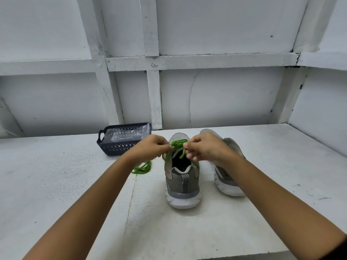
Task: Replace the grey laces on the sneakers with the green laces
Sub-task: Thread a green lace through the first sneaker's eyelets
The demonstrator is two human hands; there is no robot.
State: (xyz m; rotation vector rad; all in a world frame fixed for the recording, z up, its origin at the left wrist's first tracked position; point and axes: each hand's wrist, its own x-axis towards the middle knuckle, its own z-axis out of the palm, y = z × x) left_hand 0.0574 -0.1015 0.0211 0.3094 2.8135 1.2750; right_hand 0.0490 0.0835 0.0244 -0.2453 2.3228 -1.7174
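We record the fingers of both hands curled and pinching the green lace over the near sneaker, left hand and right hand on opposite sides. The second sneaker stands just beside it. A loose green lace lies to its left. A dark basket sits at the tabletop's far edge.

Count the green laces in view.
2. The threaded lace is on the left sneaker, pinched by the left hand and right hand; the bundled lace lies on the table beside it. More may be hidden.
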